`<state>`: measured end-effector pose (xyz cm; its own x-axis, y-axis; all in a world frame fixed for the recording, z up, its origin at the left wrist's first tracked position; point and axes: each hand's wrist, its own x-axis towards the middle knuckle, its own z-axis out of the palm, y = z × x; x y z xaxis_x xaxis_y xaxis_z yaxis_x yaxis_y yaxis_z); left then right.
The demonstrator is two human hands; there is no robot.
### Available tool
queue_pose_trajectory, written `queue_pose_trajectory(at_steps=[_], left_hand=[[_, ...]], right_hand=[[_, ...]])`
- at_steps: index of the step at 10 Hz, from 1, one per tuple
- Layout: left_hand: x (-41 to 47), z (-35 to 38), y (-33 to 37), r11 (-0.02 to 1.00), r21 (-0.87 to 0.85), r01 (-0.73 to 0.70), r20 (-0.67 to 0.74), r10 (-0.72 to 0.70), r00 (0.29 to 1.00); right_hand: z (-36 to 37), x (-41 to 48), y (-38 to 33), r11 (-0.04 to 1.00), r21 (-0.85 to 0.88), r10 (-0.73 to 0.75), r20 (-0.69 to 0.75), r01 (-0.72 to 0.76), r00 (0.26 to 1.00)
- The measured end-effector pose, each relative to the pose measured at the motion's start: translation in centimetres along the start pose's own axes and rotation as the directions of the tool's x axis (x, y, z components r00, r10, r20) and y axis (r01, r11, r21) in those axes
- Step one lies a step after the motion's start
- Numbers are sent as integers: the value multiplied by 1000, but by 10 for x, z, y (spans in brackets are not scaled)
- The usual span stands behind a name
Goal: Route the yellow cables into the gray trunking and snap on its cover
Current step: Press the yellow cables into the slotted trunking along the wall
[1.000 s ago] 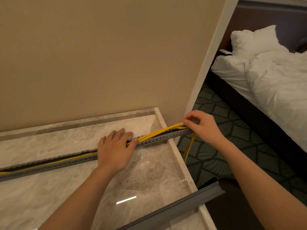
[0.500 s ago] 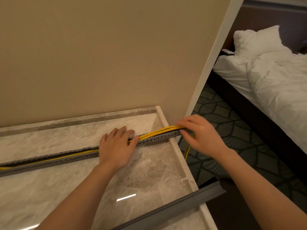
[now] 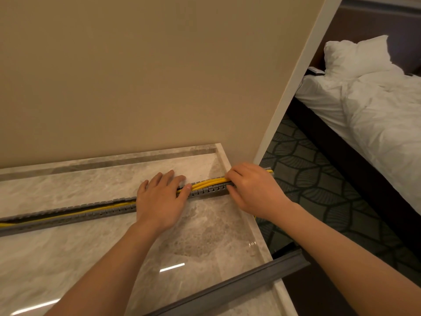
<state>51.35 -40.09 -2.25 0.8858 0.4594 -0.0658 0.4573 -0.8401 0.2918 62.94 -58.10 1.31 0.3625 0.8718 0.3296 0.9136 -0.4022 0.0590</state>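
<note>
Gray trunking [image 3: 68,220] lies lengthwise across the marble counter [image 3: 205,236], running from the left edge of the shot up to the counter's right edge and poking a bit past it. The yellow cables [image 3: 209,181] are inside the channel on the left stretch, sitting low btw the slotted walls. On the right stretch, btw the two hands, they ride higher, about level w/ the top of the walls. The left hand [image 3: 159,202] is flat on top of the trunking around the middle, palm down and fingers straight, not wrapped round anything. Its thumb tip [image 3: 187,187] touches the cables. The right hand [image 3: 255,192] is at the right end, fingers [image 3: 234,173] curled over the top of the cables and thumb on the near wall, so it's clamped on the trunking w/ the cables in it. The cover [image 3: 227,290] isn't on yet. It's a separate gray strip lying near the front of the counter, well apart from the trunking, w/ its right end hanging over the counter edge. Plain beige wall [image 3: 136,76] directly behind the counter. Off to the right there's dark patterned carpet [image 3: 307,179] and a bed [image 3: 376,115] w/ rumpled white sheets and a pillow [image 3: 355,55].
</note>
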Motion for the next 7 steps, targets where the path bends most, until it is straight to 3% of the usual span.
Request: queue_pose_trajectory(at_steps=[3,7], left_hand=[[0,0,1,1000,1,0,-10,0,1000],[1,1,1,1000,-3,5,-17,-5,1000]], right_hand=[[3,-10,-6,998,-65,30,154,-20,988],[7,-1,-25,998,7,58,116,-60,991]])
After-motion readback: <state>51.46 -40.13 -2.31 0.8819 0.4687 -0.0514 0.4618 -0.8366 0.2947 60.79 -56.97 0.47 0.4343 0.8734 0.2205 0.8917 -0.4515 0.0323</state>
